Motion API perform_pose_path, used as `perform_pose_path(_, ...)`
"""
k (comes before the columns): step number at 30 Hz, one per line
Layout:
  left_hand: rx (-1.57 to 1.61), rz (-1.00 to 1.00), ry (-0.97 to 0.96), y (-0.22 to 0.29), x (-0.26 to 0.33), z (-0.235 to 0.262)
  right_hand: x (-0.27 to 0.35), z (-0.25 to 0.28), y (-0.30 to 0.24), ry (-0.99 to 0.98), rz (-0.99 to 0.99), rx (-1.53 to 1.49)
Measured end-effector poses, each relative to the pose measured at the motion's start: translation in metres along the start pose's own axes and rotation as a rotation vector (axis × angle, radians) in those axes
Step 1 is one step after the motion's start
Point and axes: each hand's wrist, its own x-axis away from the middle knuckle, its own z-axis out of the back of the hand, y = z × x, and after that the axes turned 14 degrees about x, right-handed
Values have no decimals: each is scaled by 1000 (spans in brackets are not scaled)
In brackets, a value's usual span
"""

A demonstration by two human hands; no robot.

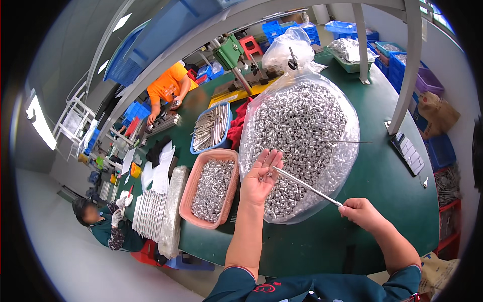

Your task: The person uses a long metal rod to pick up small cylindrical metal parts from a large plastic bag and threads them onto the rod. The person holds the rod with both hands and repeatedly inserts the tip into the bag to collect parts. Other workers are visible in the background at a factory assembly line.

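My left hand (258, 186) is palm up over the near left side of a clear plastic bag (353, 118) full of small metal sleeves (302, 116). A few of these sleeves lie in its half-curled fingers. My right hand (363, 214) is closed round the near end of a thin silver rod (314, 190). The rod slants up to the left, and its far tip reaches the fingers of my left hand. Whether a sleeve sits on that tip is too small to tell. Another thin dark rod (352, 142) sticks out rightward over the pile.
Left of the bag stand a pink basket (184, 199) of sleeves and a blue basket (229, 132) of rods. A phone (408, 153) lies by the shelf post (406, 75) on the green table (397, 211). Two other people work at the left; a green press (227, 53) stands beyond.
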Motion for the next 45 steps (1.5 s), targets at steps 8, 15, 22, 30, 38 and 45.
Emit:
perform_pose_path(8, -5, 13, 24, 3, 0, -4, 1, 6, -2, 38, 83, 173)
perform_pose_path(15, -77, -23, 57, 1, -2, 4, 1, 5, 0, 79, 102, 239)
perform_pose_path(22, -153, -160, 102, -8, -4, 15, 7, -5, -5, 206, 71, 450)
perform_pose_path(30, 175, -217, 188, -10, -6, 3, -4, -13, 7, 101, 72, 211)
perform_pose_path(38, 122, -137, 107, -13, -4, 6, -3, -10, 9, 208, 122, 277)
perform_pose_path(45, 149, -14, 169, -35, -4, 8, -4, -13, 8, 248, 73, 182)
